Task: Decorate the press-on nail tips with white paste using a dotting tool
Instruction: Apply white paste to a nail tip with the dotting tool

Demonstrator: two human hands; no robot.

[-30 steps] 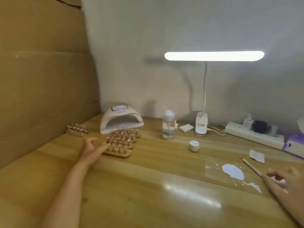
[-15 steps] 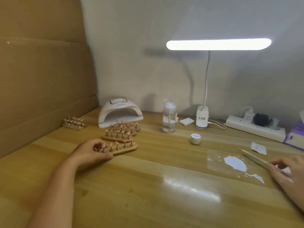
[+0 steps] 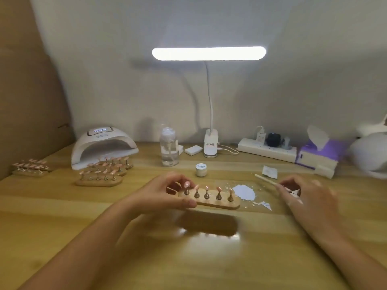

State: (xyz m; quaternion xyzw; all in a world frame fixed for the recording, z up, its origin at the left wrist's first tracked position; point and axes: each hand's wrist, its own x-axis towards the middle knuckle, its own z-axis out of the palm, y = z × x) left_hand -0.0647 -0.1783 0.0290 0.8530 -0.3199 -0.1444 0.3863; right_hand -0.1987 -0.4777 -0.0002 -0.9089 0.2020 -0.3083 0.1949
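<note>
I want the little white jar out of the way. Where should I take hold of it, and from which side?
Pinch the jar round its lid and side wall, coming straight down from above. It stands upright, low and round, apart from the clear bottle behind it to the left and the nail holder in front, so a top pinch probably suits best.

On my feed both arms are bare. The left forearm [image 3: 83,243] fills the lower left of the frame and the right forearm [image 3: 345,254] the lower right. The left hand [image 3: 159,195] shows a short, plain thumbnail; the right hand [image 3: 310,197] is blurred.
</note>
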